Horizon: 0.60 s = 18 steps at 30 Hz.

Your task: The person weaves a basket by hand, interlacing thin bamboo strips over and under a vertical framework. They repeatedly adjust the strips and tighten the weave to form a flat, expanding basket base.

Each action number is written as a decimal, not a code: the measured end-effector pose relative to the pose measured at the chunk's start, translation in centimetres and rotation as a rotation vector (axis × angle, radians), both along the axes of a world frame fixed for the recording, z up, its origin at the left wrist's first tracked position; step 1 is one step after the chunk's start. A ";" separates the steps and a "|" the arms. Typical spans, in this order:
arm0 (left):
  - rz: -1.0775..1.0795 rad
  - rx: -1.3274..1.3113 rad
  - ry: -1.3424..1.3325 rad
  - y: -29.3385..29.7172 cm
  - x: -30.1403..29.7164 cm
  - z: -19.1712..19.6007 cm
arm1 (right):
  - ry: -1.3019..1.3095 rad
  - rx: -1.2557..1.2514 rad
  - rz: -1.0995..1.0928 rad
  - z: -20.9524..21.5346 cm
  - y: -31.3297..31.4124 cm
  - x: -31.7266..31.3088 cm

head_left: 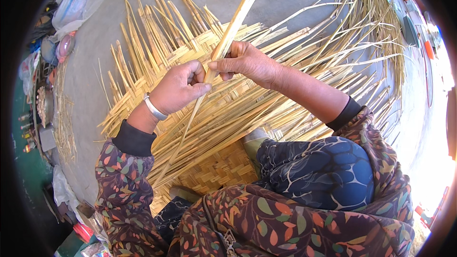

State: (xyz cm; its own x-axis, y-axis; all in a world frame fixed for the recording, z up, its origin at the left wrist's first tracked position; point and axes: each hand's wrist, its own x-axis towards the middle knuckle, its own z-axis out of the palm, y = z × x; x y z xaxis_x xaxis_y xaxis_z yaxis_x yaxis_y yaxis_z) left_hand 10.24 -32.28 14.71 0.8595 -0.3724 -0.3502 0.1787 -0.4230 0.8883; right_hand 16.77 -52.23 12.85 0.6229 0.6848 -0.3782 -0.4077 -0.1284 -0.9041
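Observation:
A long pale bamboo strip [233, 26] rises from the mat toward the top edge. My left hand [178, 88], with a silver bangle at the wrist, pinches the strip from the left. Just above it, my right hand [245, 62] closes on the same strip from the right. Both hands hover over a half-woven bamboo mat [223, 166] lying on the grey floor, with loose strip ends [157, 33] fanning out beyond the woven part. My knee in dark patterned cloth [319, 171] rests on the mat.
A grey concrete floor [90, 76] surrounds the mat. Plastic bags [76, 4] and small cluttered items lie along the left edge. More loose strips [371, 28] spread to the upper right, near coloured objects at the rim.

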 end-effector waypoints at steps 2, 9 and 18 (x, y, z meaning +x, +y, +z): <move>0.032 -0.094 0.067 0.0 0.1 -0.2 | 0.001 -0.013 0.056 0.0 -0.3 0.1; 0.058 -0.178 0.257 -0.1 0.1 0.2 | -0.077 0.006 0.031 0.8 -0.5 -0.4; 0.160 0.070 -0.002 -1.7 -0.6 -1.8 | -0.168 -0.070 -0.013 -2.2 -0.6 -0.4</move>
